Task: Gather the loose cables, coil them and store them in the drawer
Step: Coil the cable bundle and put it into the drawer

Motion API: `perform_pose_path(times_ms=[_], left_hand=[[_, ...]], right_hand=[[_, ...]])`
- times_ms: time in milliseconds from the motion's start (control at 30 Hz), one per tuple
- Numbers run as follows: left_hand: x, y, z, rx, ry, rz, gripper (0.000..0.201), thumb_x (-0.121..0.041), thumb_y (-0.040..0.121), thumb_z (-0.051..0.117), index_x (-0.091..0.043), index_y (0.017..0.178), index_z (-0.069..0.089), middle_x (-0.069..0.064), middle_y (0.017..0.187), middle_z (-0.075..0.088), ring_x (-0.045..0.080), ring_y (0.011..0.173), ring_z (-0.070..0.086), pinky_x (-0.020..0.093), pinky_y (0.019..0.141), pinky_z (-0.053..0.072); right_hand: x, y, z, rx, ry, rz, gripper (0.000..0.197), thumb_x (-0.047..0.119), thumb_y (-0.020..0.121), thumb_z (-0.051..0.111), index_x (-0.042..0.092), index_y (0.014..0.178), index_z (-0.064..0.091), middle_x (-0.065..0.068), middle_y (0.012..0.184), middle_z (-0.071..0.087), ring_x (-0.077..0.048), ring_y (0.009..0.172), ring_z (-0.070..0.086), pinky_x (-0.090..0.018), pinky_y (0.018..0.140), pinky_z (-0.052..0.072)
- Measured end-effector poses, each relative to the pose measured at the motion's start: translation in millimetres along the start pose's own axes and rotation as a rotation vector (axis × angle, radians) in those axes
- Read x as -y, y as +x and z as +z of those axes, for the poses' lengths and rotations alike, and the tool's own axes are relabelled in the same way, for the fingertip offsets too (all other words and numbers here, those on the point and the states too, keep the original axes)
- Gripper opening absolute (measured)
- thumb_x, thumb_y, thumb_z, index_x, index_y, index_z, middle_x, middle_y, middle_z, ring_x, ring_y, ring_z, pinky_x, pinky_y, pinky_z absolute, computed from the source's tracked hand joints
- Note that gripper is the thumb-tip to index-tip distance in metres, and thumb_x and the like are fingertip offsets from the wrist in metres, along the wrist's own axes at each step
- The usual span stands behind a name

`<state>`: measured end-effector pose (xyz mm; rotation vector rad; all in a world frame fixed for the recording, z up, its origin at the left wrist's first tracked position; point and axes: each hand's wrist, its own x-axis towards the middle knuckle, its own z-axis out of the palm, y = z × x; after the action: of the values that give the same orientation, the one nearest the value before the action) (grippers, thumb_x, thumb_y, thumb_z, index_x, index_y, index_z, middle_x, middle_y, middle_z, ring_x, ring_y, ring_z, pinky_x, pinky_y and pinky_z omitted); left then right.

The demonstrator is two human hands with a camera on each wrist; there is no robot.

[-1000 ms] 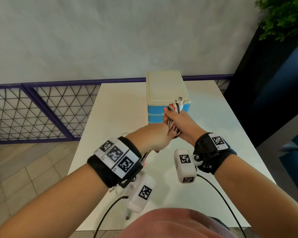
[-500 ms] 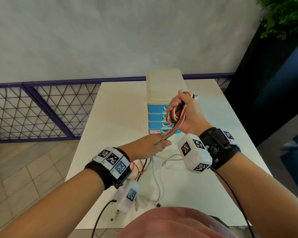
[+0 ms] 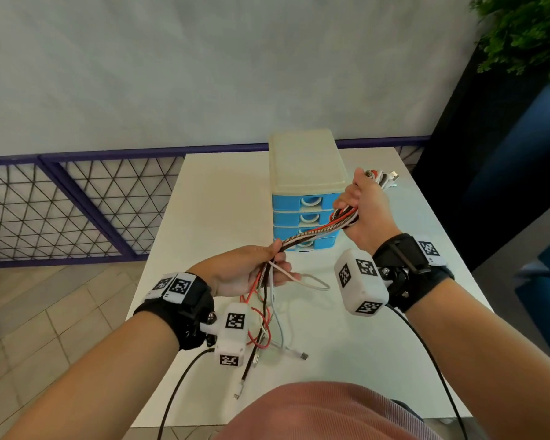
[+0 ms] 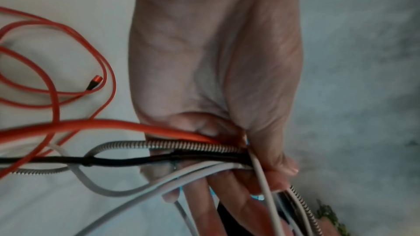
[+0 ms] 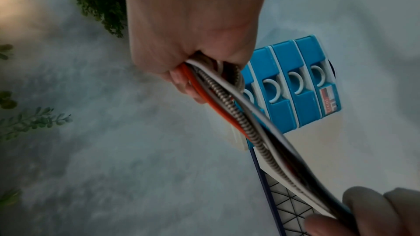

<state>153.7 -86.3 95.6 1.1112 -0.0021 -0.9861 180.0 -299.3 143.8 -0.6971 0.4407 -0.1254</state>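
Note:
A bundle of cables (image 3: 311, 234), red, white, black and braided silver, stretches between my two hands above the white table (image 3: 210, 198). My right hand (image 3: 359, 211) grips one end in a fist in front of the drawer unit (image 3: 302, 173); plug ends (image 3: 385, 179) stick out past it. Lower left, my left hand (image 3: 267, 265) holds the bundle between thumb and fingers. The loose tails (image 3: 264, 331) hang to the table. In the wrist views the cables (image 4: 181, 148) cross my left palm and the bundle (image 5: 227, 109) leaves my right fist. The blue drawers (image 5: 295, 82) are all closed.
The table stands against a purple mesh railing (image 3: 77, 211) and a grey wall. A dark blue panel and a green plant (image 3: 521, 33) are at the right. Black wrist-camera leads (image 3: 178, 385) run toward my body. A white cable loop (image 3: 311, 282) lies beside my left hand.
My right hand has pulled its end of the bundle up and to the right, away from the left hand. The bundle now runs taut between them, and the tails trail across the table.

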Motion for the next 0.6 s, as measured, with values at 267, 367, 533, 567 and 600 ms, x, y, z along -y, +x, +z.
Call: perform_pose_path(times_ms=[267, 367, 533, 567, 600], left_hand=[[-8.1, 0.8, 11.9, -0.032, -0.096, 0.024, 0.037, -0.049, 0.092, 0.041, -0.014, 0.083, 0.049, -0.009, 0.047, 0.029, 0.003, 0.036, 0.029, 0.016, 0.043, 0.042], [-14.3, -4.4, 10.2, 0.014, 0.140, -0.031, 0.050, -0.056, 0.095, 0.028, -0.013, 0.085, 0.050, -0.007, 0.054, 0.027, 0.006, 0.043, 0.021, 0.018, 0.042, 0.029], [-23.8, -9.7, 8.1, 0.075, 0.289, -0.139, 0.053, -0.054, 0.098, 0.022, -0.013, 0.083, 0.053, -0.004, 0.058, 0.029, 0.011, 0.050, 0.025, 0.026, 0.057, 0.034], [-24.9, -10.7, 9.0, 0.066, 0.344, -0.137, 0.048, -0.050, 0.099, 0.024, -0.014, 0.083, 0.052, -0.004, 0.059, 0.029, 0.012, 0.051, 0.025, 0.027, 0.059, 0.033], [-25.8, -11.7, 10.1, 0.061, 0.421, -0.129, 0.043, -0.046, 0.101, 0.025, -0.015, 0.083, 0.050, -0.004, 0.060, 0.029, 0.012, 0.052, 0.025, 0.027, 0.060, 0.031]], right_hand=[[6.9, 9.6, -12.8, 0.008, 0.071, 0.018, 0.031, 0.024, 0.097, 0.055, 0.020, 0.068, 0.045, 0.008, 0.049, 0.032, -0.006, 0.041, 0.028, -0.020, 0.047, 0.036], [8.9, 11.7, -15.5, 0.032, 0.047, 0.009, 0.030, 0.024, 0.097, 0.055, 0.020, 0.068, 0.046, 0.008, 0.049, 0.032, -0.006, 0.044, 0.029, -0.020, 0.050, 0.035], [7.7, 9.2, -16.8, 0.050, 0.027, -0.008, 0.030, 0.025, 0.097, 0.054, 0.020, 0.069, 0.048, 0.007, 0.051, 0.031, -0.006, 0.044, 0.030, -0.020, 0.049, 0.036], [7.1, 8.7, -16.7, 0.053, 0.008, -0.012, 0.030, 0.026, 0.097, 0.055, 0.020, 0.068, 0.049, 0.007, 0.052, 0.031, -0.006, 0.044, 0.030, -0.020, 0.050, 0.037], [6.8, 8.3, -16.2, 0.060, -0.026, -0.019, 0.031, 0.026, 0.097, 0.056, 0.019, 0.067, 0.049, 0.007, 0.052, 0.032, -0.006, 0.044, 0.031, -0.021, 0.049, 0.038]])
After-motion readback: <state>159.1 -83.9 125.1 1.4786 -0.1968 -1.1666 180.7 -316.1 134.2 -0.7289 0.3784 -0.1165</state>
